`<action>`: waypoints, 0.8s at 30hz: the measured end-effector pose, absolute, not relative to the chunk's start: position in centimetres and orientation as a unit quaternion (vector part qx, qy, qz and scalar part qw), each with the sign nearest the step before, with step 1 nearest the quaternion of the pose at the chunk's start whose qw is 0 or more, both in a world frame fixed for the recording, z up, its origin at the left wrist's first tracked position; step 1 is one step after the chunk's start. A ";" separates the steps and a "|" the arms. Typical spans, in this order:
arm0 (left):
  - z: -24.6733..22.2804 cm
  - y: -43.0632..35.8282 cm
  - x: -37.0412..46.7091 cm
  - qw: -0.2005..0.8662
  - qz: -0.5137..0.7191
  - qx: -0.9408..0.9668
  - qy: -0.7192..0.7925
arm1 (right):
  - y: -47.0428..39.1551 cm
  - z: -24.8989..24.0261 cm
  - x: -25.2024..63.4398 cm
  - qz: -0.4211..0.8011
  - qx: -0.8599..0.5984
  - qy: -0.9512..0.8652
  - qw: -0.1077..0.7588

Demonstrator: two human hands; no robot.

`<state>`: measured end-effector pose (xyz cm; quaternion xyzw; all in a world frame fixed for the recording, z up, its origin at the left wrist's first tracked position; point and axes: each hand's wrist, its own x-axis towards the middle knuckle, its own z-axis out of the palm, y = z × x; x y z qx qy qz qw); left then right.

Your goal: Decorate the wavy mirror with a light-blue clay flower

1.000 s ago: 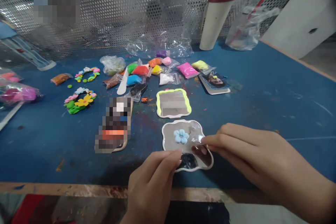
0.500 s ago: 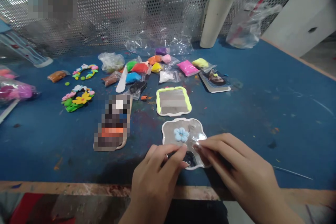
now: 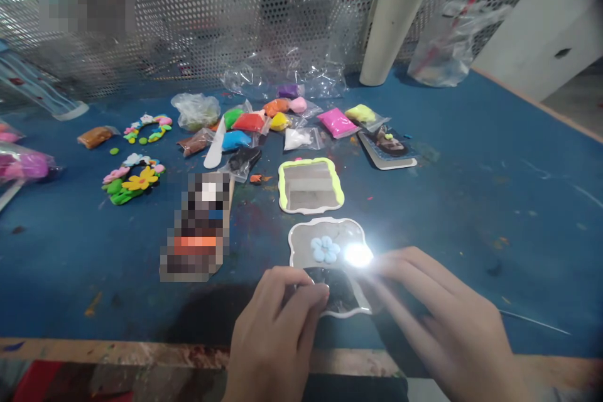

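Observation:
A white-framed mirror with a wavy outline lies near the table's front edge. On its glass sits a light blue clay flower, dark reflections below it. My left hand is over the mirror's lower left edge, thumb and fingers drawn together; anything between them is too small to make out. At the mirror's right side is my right hand, its fingers pinched together. A strong glare covers those fingertips and hides what they hold. Just behind lies a second mirror with yellow-green clay along its rim.
Colourful clay packets and a white plastic knife lie behind. To the left are a phone and clay flower rings. A tumbler and a plastic bag stand at the back; a thin metal rod lies at right.
My left fingertips have drawn together and shifted slightly left and down. A bright glare now covers the right fingertips, where clear plastic seemed to show before. The view has shifted slightly.

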<state>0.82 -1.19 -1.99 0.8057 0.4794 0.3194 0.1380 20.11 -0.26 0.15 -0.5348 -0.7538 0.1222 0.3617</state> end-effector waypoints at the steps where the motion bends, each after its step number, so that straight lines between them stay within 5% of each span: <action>1: -1.8 -1.2 0.9 0.147 0.318 0.806 0.477 | -0.3 0.2 20.1 0.123 -0.535 -0.753 0.362; 24: 0.0 -0.4 2.4 0.121 0.391 0.809 0.423 | -0.8 -0.3 20.5 0.121 -0.535 -0.753 0.364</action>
